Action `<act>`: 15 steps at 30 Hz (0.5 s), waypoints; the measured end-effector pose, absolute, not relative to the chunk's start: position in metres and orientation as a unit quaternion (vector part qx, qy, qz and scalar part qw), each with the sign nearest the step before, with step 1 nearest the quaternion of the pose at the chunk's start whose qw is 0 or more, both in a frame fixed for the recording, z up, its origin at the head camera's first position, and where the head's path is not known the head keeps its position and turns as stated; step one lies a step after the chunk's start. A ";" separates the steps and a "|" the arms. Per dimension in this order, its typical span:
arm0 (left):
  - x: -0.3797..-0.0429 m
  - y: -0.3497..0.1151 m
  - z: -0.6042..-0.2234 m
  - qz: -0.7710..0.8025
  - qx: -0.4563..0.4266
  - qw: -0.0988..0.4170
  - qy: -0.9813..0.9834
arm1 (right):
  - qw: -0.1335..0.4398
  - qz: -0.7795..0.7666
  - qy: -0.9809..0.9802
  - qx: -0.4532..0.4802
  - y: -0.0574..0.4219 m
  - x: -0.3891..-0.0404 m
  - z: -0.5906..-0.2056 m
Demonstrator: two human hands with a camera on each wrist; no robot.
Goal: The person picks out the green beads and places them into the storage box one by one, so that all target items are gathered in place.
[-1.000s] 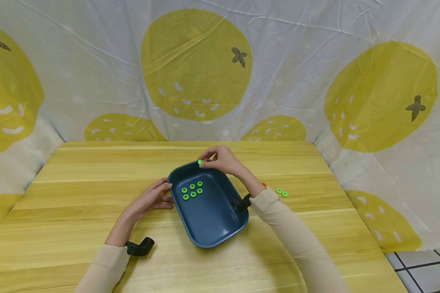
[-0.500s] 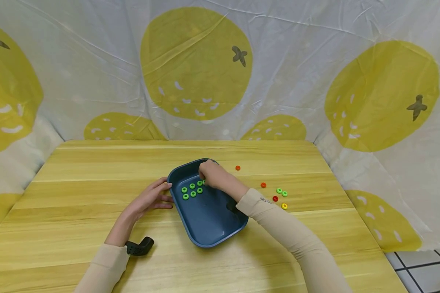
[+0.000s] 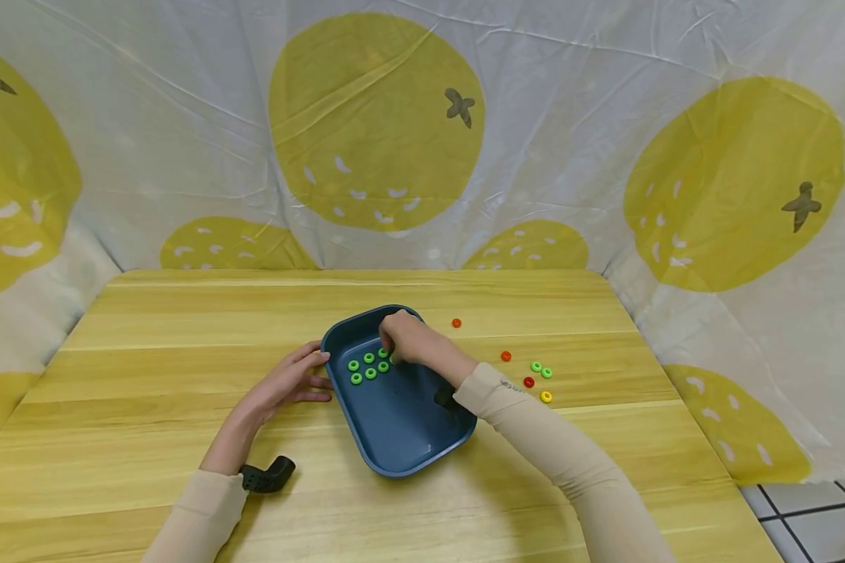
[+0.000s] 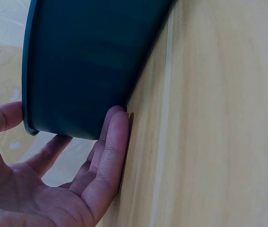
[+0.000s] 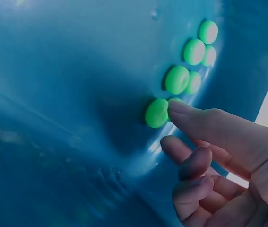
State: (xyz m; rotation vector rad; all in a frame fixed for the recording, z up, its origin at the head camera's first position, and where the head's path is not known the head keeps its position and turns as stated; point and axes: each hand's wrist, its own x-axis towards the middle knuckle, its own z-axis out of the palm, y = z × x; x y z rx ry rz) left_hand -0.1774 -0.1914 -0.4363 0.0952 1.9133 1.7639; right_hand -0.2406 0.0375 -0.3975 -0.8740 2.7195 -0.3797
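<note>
A dark blue tray (image 3: pixel 387 430) stands at a slant on the table, with several green ring-shaped beads (image 3: pixel 371 374) in two rows near its far left corner. My left hand (image 3: pixel 299 379) rests against the tray's left side; the left wrist view has its thumb (image 4: pixel 6 117) at the rim and its fingers along the outer wall. Inside the tray, my right hand (image 3: pixel 415 344) is at the end of the rows. In the right wrist view its thumb touches the end green beads (image 5: pixel 157 113), while the other fingers curl loosely below and apart from them.
Right of the tray lie two orange beads (image 3: pixel 506 356), two green beads (image 3: pixel 541 370), a red bead (image 3: pixel 529 381) and a yellow bead (image 3: pixel 546 396). A fruit-printed cloth (image 3: pixel 549 156) hangs behind the wooden table (image 3: pixel 183 313).
My right hand came from the tray's far rim, a green bead in its pinch, down to the rows. Over the last half second it shifts slightly. The left hand stays at the tray.
</note>
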 end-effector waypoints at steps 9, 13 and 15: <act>-0.178 -0.190 -0.437 0.654 0.033 0.269 0.706 | 0.105 -0.208 0.916 -0.327 0.043 -0.250 -0.400; -0.178 -0.190 -0.436 0.654 0.034 0.271 0.705 | 0.094 -0.310 0.898 -0.297 0.042 -0.249 -0.396; -0.178 -0.190 -0.436 0.653 0.040 0.272 0.706 | 0.095 -0.378 0.878 -0.278 0.043 -0.249 -0.396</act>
